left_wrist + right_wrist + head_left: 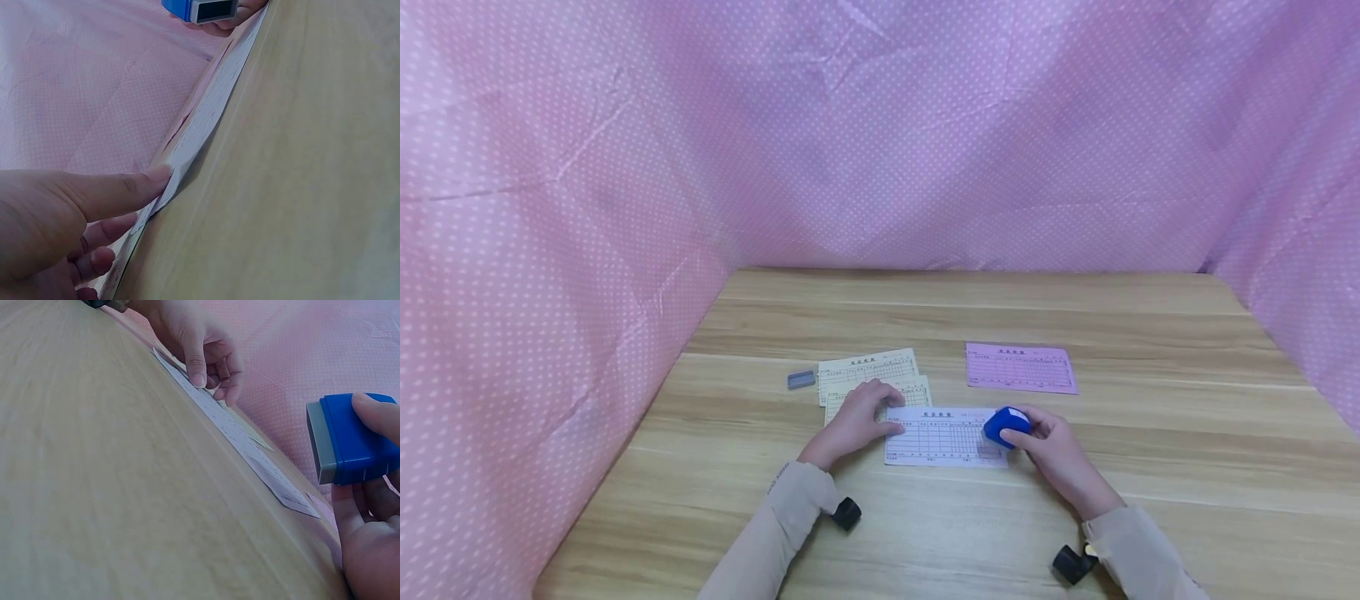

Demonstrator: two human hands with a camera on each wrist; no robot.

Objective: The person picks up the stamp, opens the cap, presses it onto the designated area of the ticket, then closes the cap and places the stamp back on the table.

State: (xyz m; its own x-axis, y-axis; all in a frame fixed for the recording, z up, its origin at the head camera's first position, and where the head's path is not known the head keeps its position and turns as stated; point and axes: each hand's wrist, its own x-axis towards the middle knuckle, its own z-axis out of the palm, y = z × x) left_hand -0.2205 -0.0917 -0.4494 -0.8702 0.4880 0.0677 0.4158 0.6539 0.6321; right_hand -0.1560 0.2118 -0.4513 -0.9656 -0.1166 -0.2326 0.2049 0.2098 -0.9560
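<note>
A white printed form slip [936, 446] lies before me on the table. My left hand [859, 421] rests at its left end, the thumb [140, 190] pressing on the paper's edge, the other fingers spread over the cream form slips [868, 365] behind. Between thumb and fingers, my right hand [1052, 446] grips a blue stamp [1006, 427]. In the right wrist view the stamp [359, 440] is raised off the paper, its grey rim turned toward the left. Its dark stamping face [214, 9] shows in the left wrist view.
A pink form slip [1022, 369] lies at the back right. Left of the cream slips is a small grey stamp cap [801, 380]. The wood-grain table [940, 533] is enclosed by pink dotted cloth [925, 150] at the back and sides.
</note>
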